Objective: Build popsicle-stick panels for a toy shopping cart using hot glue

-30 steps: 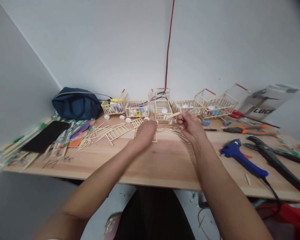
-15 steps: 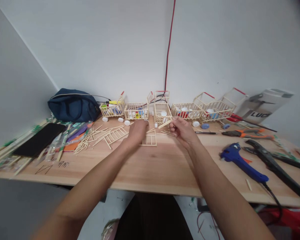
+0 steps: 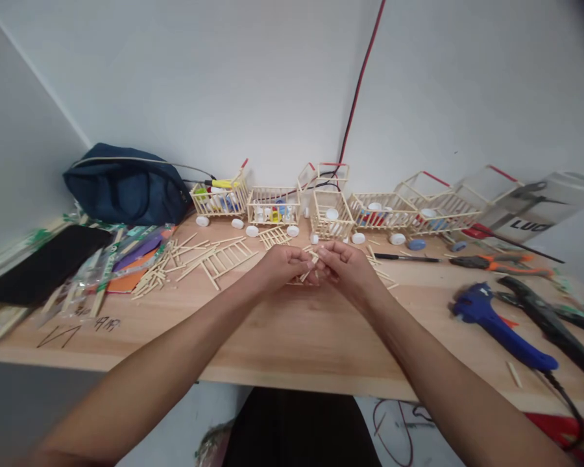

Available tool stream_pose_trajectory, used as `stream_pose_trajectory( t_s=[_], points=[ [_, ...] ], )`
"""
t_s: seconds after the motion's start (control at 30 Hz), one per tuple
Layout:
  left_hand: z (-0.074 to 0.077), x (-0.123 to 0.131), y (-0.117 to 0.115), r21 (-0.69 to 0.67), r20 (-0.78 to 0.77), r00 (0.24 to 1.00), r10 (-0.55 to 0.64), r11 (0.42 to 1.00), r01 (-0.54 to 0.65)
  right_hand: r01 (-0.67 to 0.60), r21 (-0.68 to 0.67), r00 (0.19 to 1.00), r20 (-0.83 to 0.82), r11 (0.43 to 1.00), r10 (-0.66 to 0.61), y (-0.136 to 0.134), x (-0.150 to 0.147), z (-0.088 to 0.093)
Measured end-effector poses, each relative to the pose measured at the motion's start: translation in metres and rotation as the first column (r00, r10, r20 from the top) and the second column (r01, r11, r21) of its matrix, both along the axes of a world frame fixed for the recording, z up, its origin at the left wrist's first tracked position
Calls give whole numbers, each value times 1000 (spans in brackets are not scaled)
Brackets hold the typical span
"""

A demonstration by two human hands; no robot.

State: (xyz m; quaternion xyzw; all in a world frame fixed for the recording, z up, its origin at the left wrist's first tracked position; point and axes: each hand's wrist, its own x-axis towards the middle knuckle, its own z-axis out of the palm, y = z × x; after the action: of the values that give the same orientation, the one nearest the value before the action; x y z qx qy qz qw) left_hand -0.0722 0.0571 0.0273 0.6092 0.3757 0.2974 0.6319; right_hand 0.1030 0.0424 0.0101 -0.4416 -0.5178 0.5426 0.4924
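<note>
My left hand (image 3: 285, 267) and my right hand (image 3: 343, 266) meet over the middle of the wooden table, both closed in a pinch. Between their fingertips are thin wooden sticks (image 3: 312, 261); the fingers hide how they join. Just beyond my left hand lies a small ladder-like stick frame (image 3: 274, 238). Another, larger ladder-like frame (image 3: 226, 259) rests to its left, next to a pile of loose sticks (image 3: 158, 272). Past my hands stands a miniature stick shopping cart (image 3: 331, 214) with a red handle and white wheels.
More stick carts (image 3: 273, 206) line the wall, several with small items inside. At right lie a blue glue gun (image 3: 501, 327), orange-handled pliers (image 3: 499, 263) and large black pliers (image 3: 549, 324). A blue bag (image 3: 126, 188) and a black flat object (image 3: 43, 263) are at left.
My left hand has drawn back from the carts and come to my right hand, which moved slightly nearer. The small ladder-like frame now shows in front of the carts. The view has shifted.
</note>
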Motion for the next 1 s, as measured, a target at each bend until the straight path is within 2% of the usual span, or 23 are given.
stream_pose_trajectory(
  t_s=[0.1, 0.17, 0.27, 0.37, 0.43, 0.47, 0.53, 0.6, 0.7, 0.77, 0.87, 1.0],
  points=[
    [-4, -1, -2, -14, 43, 999, 29, 999, -29, -51, 4, 998, 24, 999, 51, -2, -3, -3],
    [-5, -2, -5, 17, 16, 999, 51, 999, -51, -54, 15, 996, 74, 998, 53, -3, -5, -3],
    [-3, -3, -8, 204, -113, 990, 88, 977, -63, -28, 39, 986, 163, 999, 21, -4, -3, -1],
    [-1, -6, -8, 482, -256, 948, 191, 875, -47, -48, 13, 958, 283, 999, 43, -4, 7, 2],
    [0, -7, -6, 583, -276, 922, 271, 810, -64, -96, -53, 929, 354, 994, 109, -4, 18, 7],
    [1, -8, -5, 596, -263, 917, 301, 798, -92, -125, -93, 913, 380, 988, 152, -4, 24, 10],
    [2, -9, -1, 563, -209, 920, 331, 810, -164, -205, -169, 866, 428, 964, 260, -4, 37, 17],
    [3, -9, 2, 467, -141, 934, 328, 854, -229, -313, -227, 786, 484, 922, 385, -2, 47, 22],
    [5, -10, 3, 281, -61, 957, 285, 925, -258, -373, -214, 717, 551, 903, 427, 3, 51, 22],
    [6, -10, 2, 155, -22, 968, 250, 957, -244, -344, -173, 728, 571, 923, 378, 6, 48, 17],
    [7, -9, 1, -6, 46, 973, 225, 974, -225, -248, -113, 784, 561, 962, 268, 7, 41, 9],
    [3, -7, 2, -138, 107, 970, 219, 969, -204, -97, -79, 924, 363, 992, 119, 4, 39, 9]
  ],
)
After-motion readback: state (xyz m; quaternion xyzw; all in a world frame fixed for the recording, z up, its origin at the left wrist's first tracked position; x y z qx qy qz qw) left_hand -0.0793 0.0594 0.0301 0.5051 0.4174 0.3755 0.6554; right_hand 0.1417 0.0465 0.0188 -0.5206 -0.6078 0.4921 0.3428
